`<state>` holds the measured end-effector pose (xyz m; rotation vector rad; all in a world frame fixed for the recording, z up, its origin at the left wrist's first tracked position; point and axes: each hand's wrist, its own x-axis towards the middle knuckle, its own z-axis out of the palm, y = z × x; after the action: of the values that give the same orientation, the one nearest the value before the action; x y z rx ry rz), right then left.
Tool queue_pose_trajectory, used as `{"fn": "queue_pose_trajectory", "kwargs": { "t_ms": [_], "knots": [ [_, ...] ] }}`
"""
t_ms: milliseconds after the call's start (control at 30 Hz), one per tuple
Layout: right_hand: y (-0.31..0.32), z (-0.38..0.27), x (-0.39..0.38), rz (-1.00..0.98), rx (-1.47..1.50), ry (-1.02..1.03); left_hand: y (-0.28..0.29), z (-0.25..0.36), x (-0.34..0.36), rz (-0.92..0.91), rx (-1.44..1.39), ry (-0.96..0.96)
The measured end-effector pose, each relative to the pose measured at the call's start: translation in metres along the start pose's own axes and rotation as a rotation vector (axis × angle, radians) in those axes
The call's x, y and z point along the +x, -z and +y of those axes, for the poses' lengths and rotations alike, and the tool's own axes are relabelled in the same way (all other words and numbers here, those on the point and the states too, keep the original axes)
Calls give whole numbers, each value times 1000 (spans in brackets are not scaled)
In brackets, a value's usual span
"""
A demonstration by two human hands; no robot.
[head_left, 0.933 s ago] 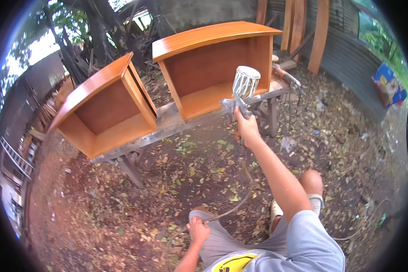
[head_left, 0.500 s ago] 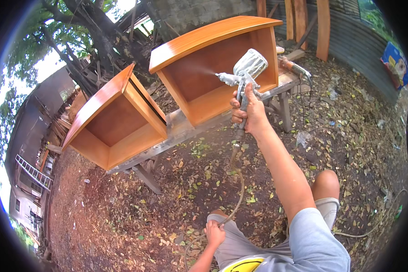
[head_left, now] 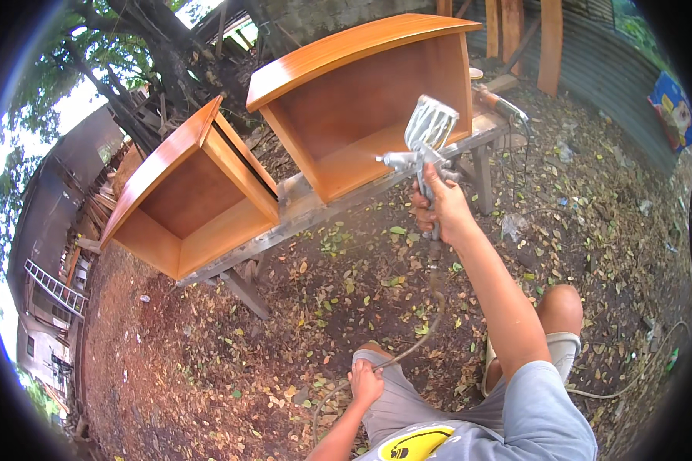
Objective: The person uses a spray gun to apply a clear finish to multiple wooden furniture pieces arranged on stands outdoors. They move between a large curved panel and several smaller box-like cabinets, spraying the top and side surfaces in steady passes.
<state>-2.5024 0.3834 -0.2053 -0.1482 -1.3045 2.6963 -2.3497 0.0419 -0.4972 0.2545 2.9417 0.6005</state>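
My right hand is wrapped round the handle of a metal spray gun, thumb at its back. A paint-streaked cup sits tilted on top, and the nozzle points left. The gun is in front of the lower right part of a large open-fronted wooden cabinet, glossy orange-brown with a curved top edge. Beside it on the left stands a smaller matching cabinet. My left hand rests on my left knee, fingers stretched out over the air hose that runs down from the gun.
Both cabinets stand on a rough plank bench with wooden legs. An orange power tool with a black cord lies at its right end. Fallen leaves cover the ground. Behind are a tree, upright boards and a corrugated metal fence.
My right hand has moved the spray gun slightly right and down, away from the larger cabinet's middle. The spray plume at the nozzle has faded. My left hand stays at the knee, its fingers shifted.
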Motion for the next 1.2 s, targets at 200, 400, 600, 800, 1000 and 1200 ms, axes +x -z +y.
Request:
{"fn": "queue_pose_trajectory", "kwargs": {
  "t_ms": [200, 400, 600, 800, 1000, 1200],
  "knots": [
    [-8, -17, -12, -244, 232, 120, -3, 0, -1, 27, 10, -1],
    [10, 4, -34, 76, -94, -21, 0, 11, 2, 4, 27, -33],
    [-7, 23, -69, 82, -130, -8, -6, 11, 5, 10, 23, -35],
    [-50, 3, -78, -75, 20, 240, -4, 16, 4, 60, -10, -39],
    [-39, 34, -81, 32, -201, 156, 3, 10, -1, 24, -15, -34],
    [0, 68, -87, 185, -462, 147, 9, 16, -6, 56, -9, -76]
  ]
}}
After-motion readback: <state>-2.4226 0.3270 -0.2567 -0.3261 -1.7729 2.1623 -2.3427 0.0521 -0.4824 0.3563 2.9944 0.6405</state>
